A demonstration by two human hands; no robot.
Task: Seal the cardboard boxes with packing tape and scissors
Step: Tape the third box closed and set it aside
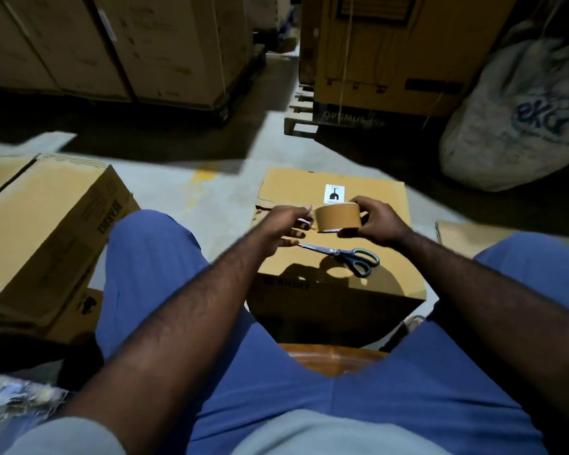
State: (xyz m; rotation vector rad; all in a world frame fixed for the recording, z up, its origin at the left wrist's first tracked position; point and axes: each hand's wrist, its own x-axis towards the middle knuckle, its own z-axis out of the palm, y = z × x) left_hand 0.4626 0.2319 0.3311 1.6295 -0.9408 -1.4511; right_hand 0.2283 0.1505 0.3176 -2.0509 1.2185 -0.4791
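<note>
Tape roll [337,217] being gripped by right hand [376,221] above box [388,205]; free end being pinched by left hand [288,224], likely for peeling. Scissors [345,256] lying by box's near edge, within reach for cutting.

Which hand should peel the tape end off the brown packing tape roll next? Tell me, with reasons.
Likely left. The left hand pinches at the edge of the brown packing tape roll; the right hand grips the roll, steadying it.
</note>
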